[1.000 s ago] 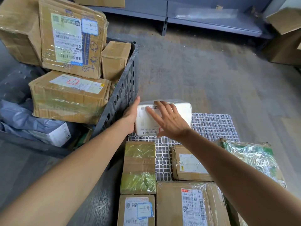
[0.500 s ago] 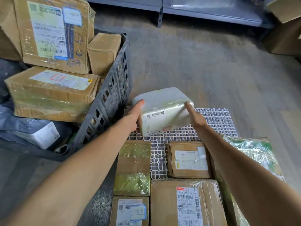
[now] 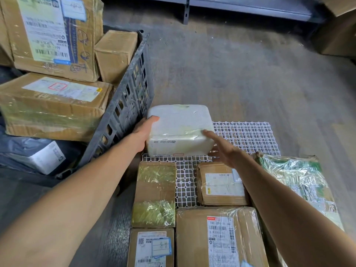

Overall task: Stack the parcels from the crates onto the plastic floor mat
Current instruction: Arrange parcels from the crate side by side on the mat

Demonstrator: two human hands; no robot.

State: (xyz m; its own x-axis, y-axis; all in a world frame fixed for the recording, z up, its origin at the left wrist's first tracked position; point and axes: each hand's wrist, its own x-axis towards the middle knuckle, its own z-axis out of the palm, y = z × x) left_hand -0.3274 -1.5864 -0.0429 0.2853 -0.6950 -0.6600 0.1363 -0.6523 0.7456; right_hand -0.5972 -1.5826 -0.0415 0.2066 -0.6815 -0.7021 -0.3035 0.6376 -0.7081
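A white foam parcel (image 3: 179, 124) lies flat on the far left corner of the white plastic grid mat (image 3: 244, 135). My left hand (image 3: 143, 132) holds its left side, thumb over the top edge, fingers hidden behind it. My right hand (image 3: 223, 151) has straight fingers, the forefinger touching the parcel's front right corner. The grey slatted crate (image 3: 127, 105) stands just left of the mat. It holds a flat taped carton (image 3: 52, 106), a tall labelled carton (image 3: 52, 35) and a small carton (image 3: 115, 53).
On the near part of the mat lie a yellow-taped box (image 3: 155, 191), a small labelled box (image 3: 221, 184), a large wrapped box (image 3: 215, 237), another labelled box (image 3: 152, 249) and a green film-wrapped parcel (image 3: 296, 182). A grey shelf base (image 3: 240, 8) and cartons (image 3: 337, 31) stand beyond bare floor.
The white parcel has been tipped from upright and lowered flat onto the mat. My right hand has slid off its side to the front right corner with fingers straightened.
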